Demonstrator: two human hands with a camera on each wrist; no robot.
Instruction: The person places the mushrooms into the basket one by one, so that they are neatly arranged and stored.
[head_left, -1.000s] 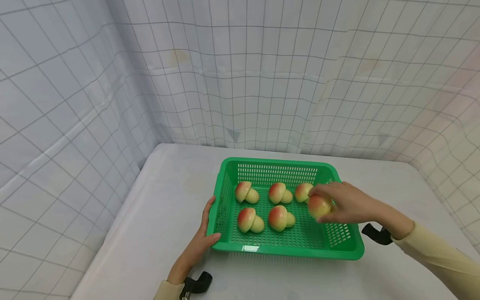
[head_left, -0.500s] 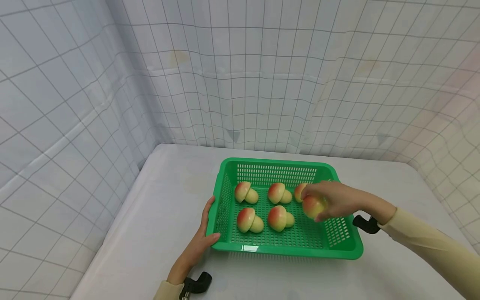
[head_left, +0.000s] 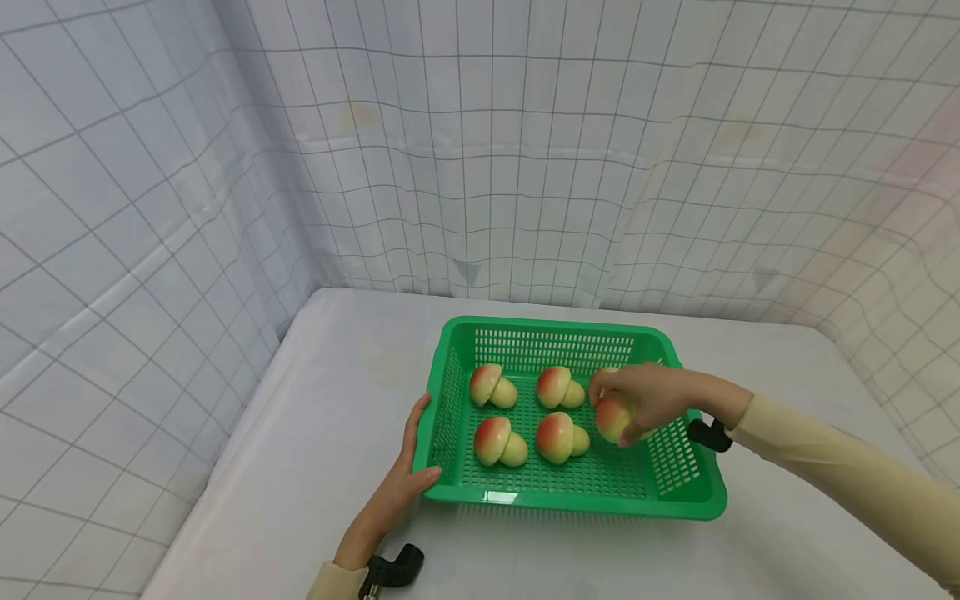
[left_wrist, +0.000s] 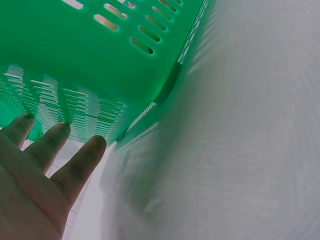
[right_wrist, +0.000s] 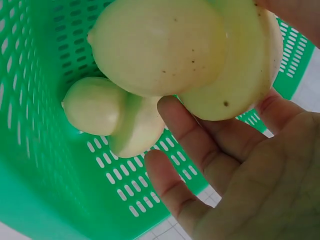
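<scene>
My right hand (head_left: 651, 395) grips a toy mushroom (head_left: 612, 419) with a red and yellow cap, over the right part of a green plastic basket (head_left: 555, 500). In the right wrist view its pale stem (right_wrist: 155, 47) shows above my fingers. Another mushroom (right_wrist: 95, 106) lies on the basket floor beneath it; my hand mostly hides that one in the head view. My left hand (head_left: 396, 490) touches the basket's left side, thumb at the front left corner. In the left wrist view, straight fingers (left_wrist: 80, 167) rest by the slotted outer wall.
Several mushrooms lie in rows in the basket, including a back left one (head_left: 493, 385) and a front middle one (head_left: 562, 437). The basket stands on a white-covered table (head_left: 360, 358). White grid-patterned curtains (head_left: 480, 167) hang behind and at both sides.
My right hand has moved left and slightly lower with the mushroom, covering more of the back right mushroom. The left hand and the basket have stayed about where they were.
</scene>
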